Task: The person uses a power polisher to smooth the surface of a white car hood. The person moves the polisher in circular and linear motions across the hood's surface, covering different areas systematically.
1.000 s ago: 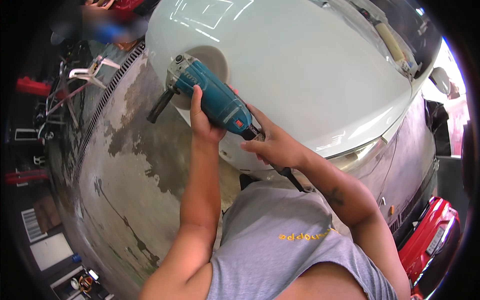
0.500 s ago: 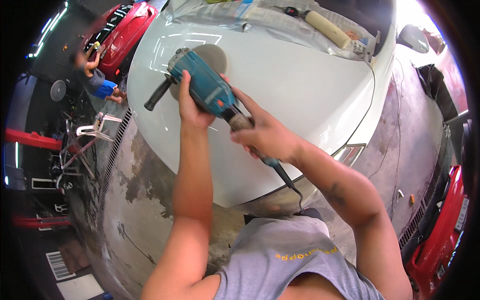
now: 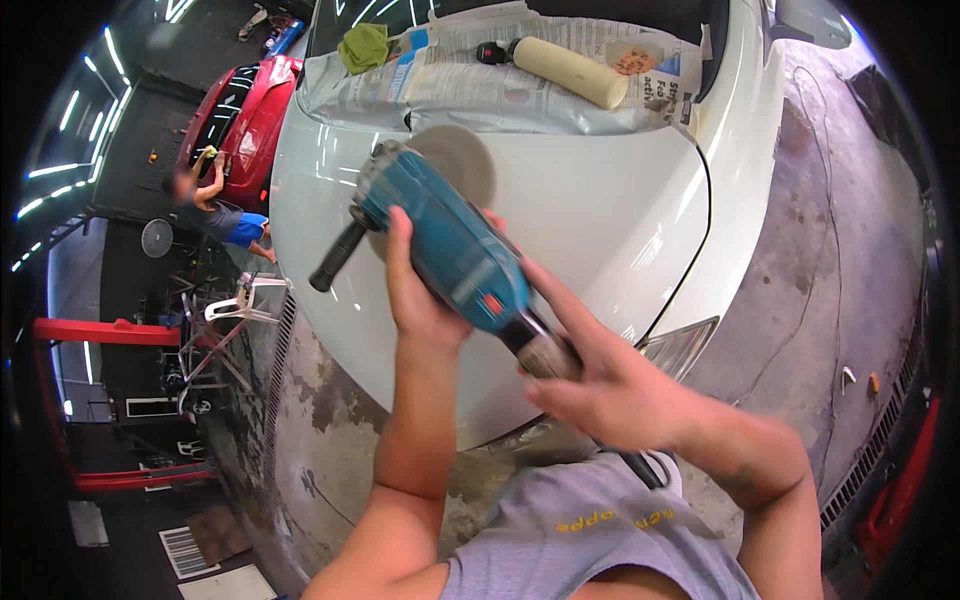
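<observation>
A blue car polisher [image 3: 440, 228] with a round greyish pad [image 3: 468, 165] is held in both hands over a glossy white car hood [image 3: 590, 200]. My left hand [image 3: 430, 295] is closed around the underside of its body, the thumb lying along the near side. My right hand [image 3: 615, 385], slightly blurred, wraps the rear grip, from which a black cord hangs. A black side handle [image 3: 340, 253] sticks out to the left with no hand on it. Whether the pad touches the hood I cannot tell.
Newspaper sheets [image 3: 450, 100] cover the windshield base, bearing a cream bottle [image 3: 570, 72] and a green cloth [image 3: 365, 47]. A person [image 3: 215, 212] stands by a red car [image 3: 245, 135] at the far left. A white plastic chair [image 3: 245, 298] stands nearer. Cables [image 3: 832, 250] run along the right floor.
The polisher has come closer to me and looks larger, with both hands still on it. My view has shifted, showing more of the newspaper, the bottle and the green cloth.
</observation>
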`<state>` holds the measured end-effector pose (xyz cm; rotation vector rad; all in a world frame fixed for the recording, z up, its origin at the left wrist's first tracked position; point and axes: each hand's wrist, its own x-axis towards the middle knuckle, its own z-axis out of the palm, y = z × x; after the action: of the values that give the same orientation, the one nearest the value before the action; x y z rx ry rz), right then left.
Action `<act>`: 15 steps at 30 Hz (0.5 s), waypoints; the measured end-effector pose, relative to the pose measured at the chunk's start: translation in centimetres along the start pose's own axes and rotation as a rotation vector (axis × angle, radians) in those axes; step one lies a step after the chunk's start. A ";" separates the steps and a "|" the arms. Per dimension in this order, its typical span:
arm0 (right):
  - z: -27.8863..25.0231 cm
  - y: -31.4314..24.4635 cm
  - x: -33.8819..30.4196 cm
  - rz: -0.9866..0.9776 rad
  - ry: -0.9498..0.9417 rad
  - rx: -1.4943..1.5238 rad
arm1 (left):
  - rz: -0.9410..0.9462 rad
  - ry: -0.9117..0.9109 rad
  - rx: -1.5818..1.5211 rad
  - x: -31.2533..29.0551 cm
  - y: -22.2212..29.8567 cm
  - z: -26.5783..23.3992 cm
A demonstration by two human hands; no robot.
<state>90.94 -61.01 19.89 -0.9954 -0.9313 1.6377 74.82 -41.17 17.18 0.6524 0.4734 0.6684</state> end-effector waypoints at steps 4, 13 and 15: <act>-1.1 1.4 -4.1 -0.125 0.019 -0.026 | -0.062 -0.042 -0.122 -1.2 -3.6 3.3; -1.3 -0.1 2.2 -0.140 -0.069 0.110 | 0.037 0.062 0.022 1.3 1.0 0.2; -1.1 -1.8 5.2 -0.068 -0.086 0.094 | 0.069 0.093 0.071 2.4 3.5 -1.0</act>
<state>91.52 -55.39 20.21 -0.8268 -0.9266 1.6615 74.44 -37.03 18.36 0.7093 0.5649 0.7527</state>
